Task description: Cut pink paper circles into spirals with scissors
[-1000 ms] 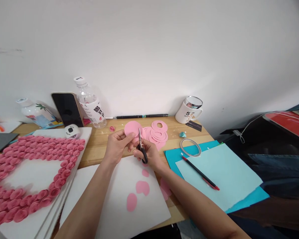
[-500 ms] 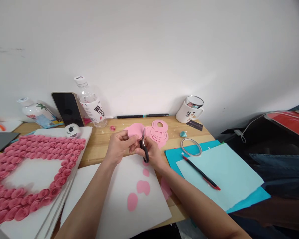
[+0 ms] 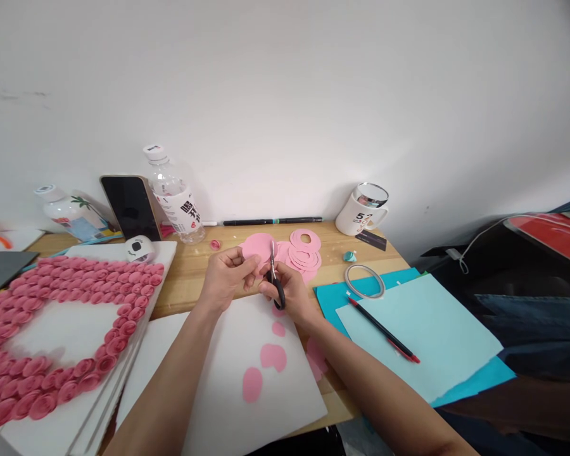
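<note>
Near the middle of the table, my left hand [image 3: 227, 277] is closed on the edge of a pink paper disc [image 3: 257, 248]. A pair of black-handled scissors [image 3: 276, 285] is gripped in my right hand [image 3: 289, 291], the blades pointing up and away beside the disc's right edge. Whether the blades touch the paper I cannot tell. Just behind my hands lie several pink paper rings [image 3: 304, 256]. Below them, pink paper scraps [image 3: 272, 358] rest on a white board [image 3: 266, 418].
At left stands a board with pink paper roses [image 3: 83, 367]. A bottle [image 3: 175, 202], a phone [image 3: 130, 208] and a black pen [image 3: 270, 221] line the wall. To the right are a mug [image 3: 361, 211], a tape roll [image 3: 365, 281], blue paper [image 3: 427, 335] and a pen [image 3: 384, 329].
The pink disc has turned slightly in my left hand and shows more of its round face. The scissors have shifted a little; both hands stay in nearly the same place.
</note>
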A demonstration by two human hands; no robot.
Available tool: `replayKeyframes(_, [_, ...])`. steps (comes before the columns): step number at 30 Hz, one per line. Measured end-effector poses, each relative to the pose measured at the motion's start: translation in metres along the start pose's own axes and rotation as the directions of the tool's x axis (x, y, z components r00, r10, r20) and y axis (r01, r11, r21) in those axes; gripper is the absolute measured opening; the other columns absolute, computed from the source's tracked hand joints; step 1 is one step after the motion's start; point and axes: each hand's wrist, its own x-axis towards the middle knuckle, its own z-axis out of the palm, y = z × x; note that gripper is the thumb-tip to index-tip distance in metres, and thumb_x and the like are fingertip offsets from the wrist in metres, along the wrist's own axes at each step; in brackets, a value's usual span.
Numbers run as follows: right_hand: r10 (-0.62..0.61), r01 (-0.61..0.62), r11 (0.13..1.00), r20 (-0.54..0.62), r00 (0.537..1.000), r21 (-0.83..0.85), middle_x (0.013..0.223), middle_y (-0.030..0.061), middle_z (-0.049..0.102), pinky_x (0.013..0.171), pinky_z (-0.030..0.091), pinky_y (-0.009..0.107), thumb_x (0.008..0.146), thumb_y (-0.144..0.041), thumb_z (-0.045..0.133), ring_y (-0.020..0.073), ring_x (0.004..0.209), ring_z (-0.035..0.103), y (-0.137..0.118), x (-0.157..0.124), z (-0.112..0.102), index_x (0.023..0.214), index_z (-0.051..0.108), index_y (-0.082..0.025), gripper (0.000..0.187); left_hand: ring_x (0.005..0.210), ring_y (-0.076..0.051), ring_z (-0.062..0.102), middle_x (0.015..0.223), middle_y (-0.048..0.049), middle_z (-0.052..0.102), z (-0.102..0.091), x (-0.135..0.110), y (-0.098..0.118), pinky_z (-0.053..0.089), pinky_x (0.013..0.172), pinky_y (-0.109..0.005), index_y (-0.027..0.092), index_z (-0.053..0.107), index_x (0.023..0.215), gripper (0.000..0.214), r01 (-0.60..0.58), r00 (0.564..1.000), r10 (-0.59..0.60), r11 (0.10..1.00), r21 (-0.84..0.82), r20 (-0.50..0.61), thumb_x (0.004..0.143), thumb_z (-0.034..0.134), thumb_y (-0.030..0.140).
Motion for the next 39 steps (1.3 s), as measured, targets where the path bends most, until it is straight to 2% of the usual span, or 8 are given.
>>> replayKeyframes(17, [0.009,-0.009,1.000,0.013,1.000,-0.030,0.050,-0.0068,0.049,0.041,0.033,0.020,0.067,-0.038,0.069,0.0073,0.042,0.043,0.0034,-0.0012,-0.0004,0.077,0.051,-0.019,0.029,0.034,-0.005,0.042,0.043,0.0042,0.054,0.0015,0.0009,0.0011,0.034,0.038,-0.019,0.016,0.052,0.055,0.024,0.001,0.998,-0.005,0.998,-0.069,-0.063,0.065,0.070,0.027])
replayKeyframes(23, [-0.008,0.007,1.000,0.071,0.997,0.008,0.062,-0.0029,0.055,0.046,0.037,0.022,0.067,-0.041,0.072,0.0084,0.048,0.045,0.0074,0.0005,-0.0008,0.079,0.052,-0.019,0.032,0.038,-0.006,0.044,0.043,0.0027,0.053,0.0060,-0.0008,0.0006,0.036,0.040,-0.020,0.015,0.055,0.053,0.023,0.035,0.999,-0.035,0.999,-0.020,-0.009,0.066,0.069,0.028])
replayKeyframes(31, [-0.076,0.075,0.996,0.027,0.997,0.049,0.065,-0.0034,0.052,0.054,0.039,0.022,0.059,-0.041,0.079,0.0102,0.059,0.047,0.0012,0.0039,-0.0017,0.079,0.051,-0.019,0.041,0.038,-0.004,0.039,0.041,0.0043,0.047,0.0042,-0.0017,0.0015,0.031,0.038,-0.018,0.014,0.052,0.051,0.025,0.044,0.999,-0.045,0.996,0.082,0.005,0.065,0.069,0.026])
replayKeyframes(39, [-0.053,0.052,0.998,0.021,0.998,0.032,0.063,-0.0045,0.049,0.052,0.036,0.021,0.059,-0.039,0.079,0.0089,0.055,0.044,0.0015,0.0035,-0.0026,0.080,0.052,-0.018,0.040,0.038,-0.004,0.040,0.042,0.0041,0.049,0.0030,-0.0005,-0.0005,0.032,0.039,-0.017,0.014,0.053,0.053,0.022,0.031,0.999,-0.032,0.998,0.052,0.008,0.065,0.069,0.023])
